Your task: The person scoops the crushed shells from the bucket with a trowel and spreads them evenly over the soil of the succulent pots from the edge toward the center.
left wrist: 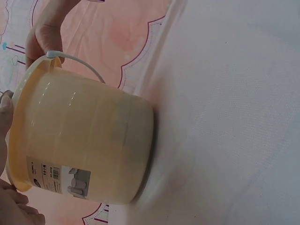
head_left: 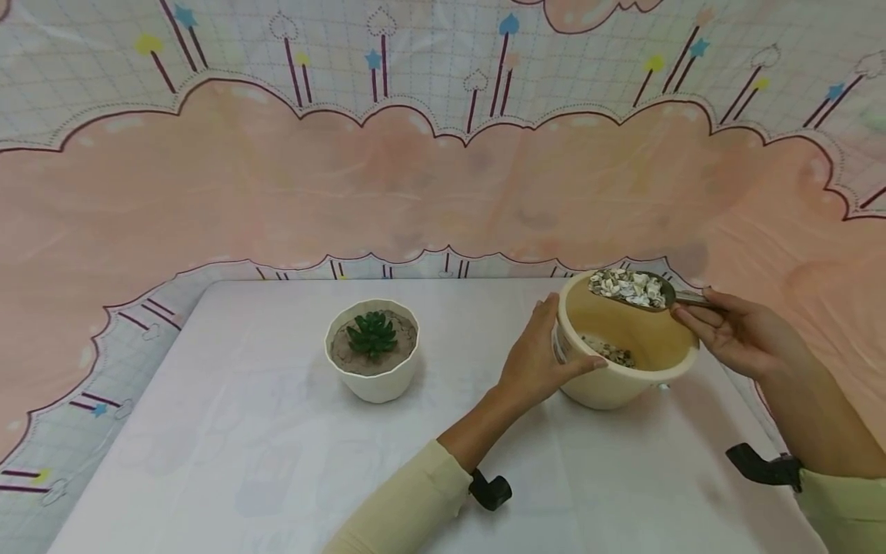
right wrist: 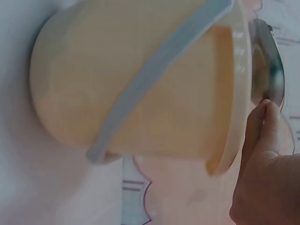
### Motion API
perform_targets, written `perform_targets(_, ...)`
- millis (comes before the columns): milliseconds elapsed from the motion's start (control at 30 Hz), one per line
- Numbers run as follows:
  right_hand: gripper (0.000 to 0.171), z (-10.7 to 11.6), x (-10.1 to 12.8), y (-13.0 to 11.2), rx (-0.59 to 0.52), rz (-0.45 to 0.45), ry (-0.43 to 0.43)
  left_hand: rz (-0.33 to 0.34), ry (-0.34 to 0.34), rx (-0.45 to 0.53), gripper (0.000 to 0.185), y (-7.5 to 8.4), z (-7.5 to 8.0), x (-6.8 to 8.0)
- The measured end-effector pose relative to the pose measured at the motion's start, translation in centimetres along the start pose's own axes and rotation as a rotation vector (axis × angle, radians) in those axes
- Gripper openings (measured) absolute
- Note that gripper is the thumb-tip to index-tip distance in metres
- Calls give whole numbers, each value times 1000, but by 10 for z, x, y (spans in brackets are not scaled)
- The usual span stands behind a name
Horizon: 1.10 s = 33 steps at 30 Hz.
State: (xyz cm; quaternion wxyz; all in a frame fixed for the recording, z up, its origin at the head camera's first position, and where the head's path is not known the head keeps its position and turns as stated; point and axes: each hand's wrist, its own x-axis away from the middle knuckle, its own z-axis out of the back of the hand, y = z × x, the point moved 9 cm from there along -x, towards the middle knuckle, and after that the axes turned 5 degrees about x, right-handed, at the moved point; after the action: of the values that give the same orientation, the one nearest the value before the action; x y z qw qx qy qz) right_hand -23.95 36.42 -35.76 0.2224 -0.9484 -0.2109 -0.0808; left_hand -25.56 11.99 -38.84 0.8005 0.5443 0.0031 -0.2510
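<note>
Counter [head_left: 277, 462] carries everything. Left hand [head_left: 536, 362] grips the bucket [head_left: 623, 369] wall, thumb over the rim (bucket tilted, at the right). Right hand [head_left: 734, 331] pinches the scoop [head_left: 633, 291], loaded with pebbles [head_left: 626, 285], above the far rim. Pot [head_left: 372, 350] stands well left.

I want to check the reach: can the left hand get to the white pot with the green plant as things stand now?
Probably yes: the left hand holds the cream bucket, and only bare table lies between it and the white pot.
</note>
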Motion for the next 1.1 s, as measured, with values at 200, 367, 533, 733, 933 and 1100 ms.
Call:
perform_targets(200,32,-18,-9,12,37,12,-31,21,10,-17,101,6,3,3)
perform_targets(367,31,-31,-21,28,39,-1,-30,55,44,-25,101,10,18,12)
perform_targets(533,30,-48,-33,47,71,-32,-46,-3,139,-36,97,15,48,27)
perform_targets(733,32,-67,-49,71,106,-48,-82,-56,248,-77,97,20,88,53)
perform_targets(933,42,-82,-65,98,136,-85,-98,-127,372,-140,95,28,126,77)
perform_targets(1100,36,-85,-76,119,144,-111,-18,-151,453,-166,95,28,155,97)
